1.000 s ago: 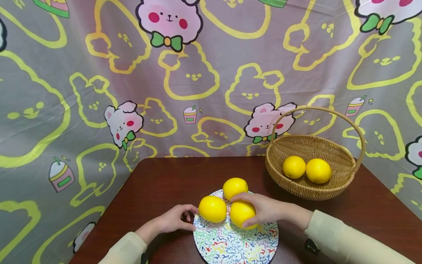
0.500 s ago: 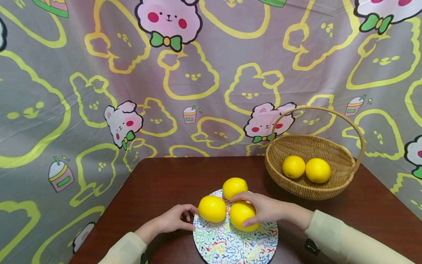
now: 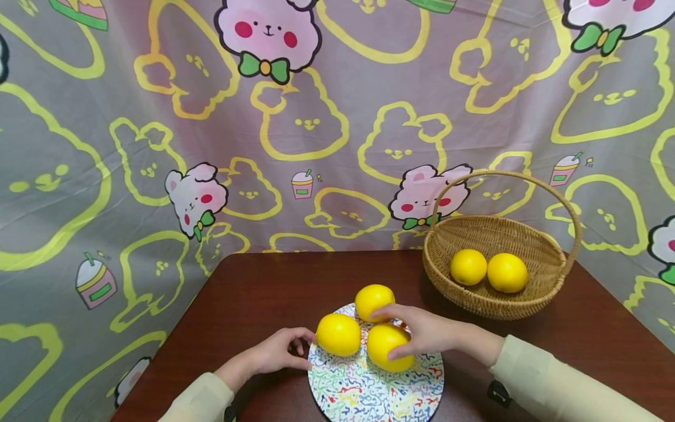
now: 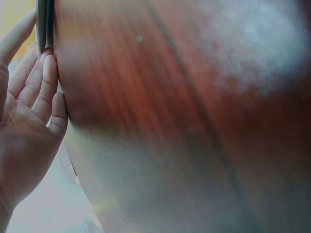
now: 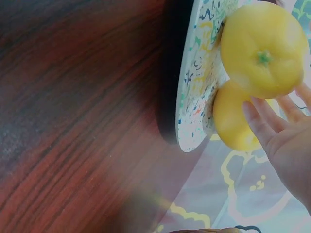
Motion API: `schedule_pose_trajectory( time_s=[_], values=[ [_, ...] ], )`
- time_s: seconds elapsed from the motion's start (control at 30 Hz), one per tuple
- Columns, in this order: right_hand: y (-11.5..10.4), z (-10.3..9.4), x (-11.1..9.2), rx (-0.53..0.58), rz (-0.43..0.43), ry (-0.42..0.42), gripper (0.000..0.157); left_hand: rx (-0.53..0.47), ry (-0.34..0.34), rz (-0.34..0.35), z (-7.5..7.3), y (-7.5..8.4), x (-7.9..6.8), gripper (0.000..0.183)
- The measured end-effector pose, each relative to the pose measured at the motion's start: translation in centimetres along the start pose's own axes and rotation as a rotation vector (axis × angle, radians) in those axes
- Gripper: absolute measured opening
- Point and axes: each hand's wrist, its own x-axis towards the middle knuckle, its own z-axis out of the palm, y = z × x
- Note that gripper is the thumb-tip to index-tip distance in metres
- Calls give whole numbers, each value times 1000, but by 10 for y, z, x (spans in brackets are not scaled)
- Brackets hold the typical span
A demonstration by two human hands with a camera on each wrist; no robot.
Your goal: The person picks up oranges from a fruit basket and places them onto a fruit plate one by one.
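Three round yellow fruits sit together on a white plate [image 3: 369, 390] with colored squiggles. My right hand [image 3: 422, 328] is spread around the near right fruit [image 3: 387, 350], thumb across its front side and fingers behind, with a strip of plate showing between palm and fruit. In the right wrist view that fruit [image 5: 265, 48] shows a green stem spot, and straight fingers [image 5: 265, 121] lie beside it. The far fruit [image 3: 374, 301] is at the fingertips. My left hand [image 3: 279, 351] has its fingers at the plate's left rim, beside the left fruit [image 3: 339, 334].
A wicker basket [image 3: 487, 302] with a tall handle stands at the back right, holding two more yellow fruits [image 3: 487, 271]. Everything rests on a dark brown wooden table [image 3: 295, 281]. A patterned cloth [image 3: 337, 135] hangs behind and along the sides.
My right hand has loosened slightly around the near right fruit, and more of the fruit and plate shows between thumb and fingers. The left hand stays at the rim.
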Motion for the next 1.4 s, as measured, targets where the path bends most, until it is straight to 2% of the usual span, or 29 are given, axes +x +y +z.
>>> schedule_pose_trajectory(
  time_s=[0.23, 0.57, 0.73, 0.93, 1.17, 1.4],
  values=[
    [-2, -7, -2, -13, 27, 33, 70, -9, -7, -10, -1, 2, 0, 42],
    [-8, -21, -8, -24, 0, 77, 69, -1, -8, -4, -1, 3, -1, 42],
    [-11, -31, -13, -35, -12, 145, 60, 0, -11, -7, -1, 2, -1, 43],
    [-14, -49, -22, -102, -31, 234, 54, 3, -10, -3, -2, 3, 0, 42],
    [-18, -68, -33, -154, 31, 316, 56, 4, -11, -10, -2, 3, 0, 43],
    [-15, -79, -43, -147, 76, 370, 54, -3, -12, -5, -1, 3, -1, 43]
  ],
)
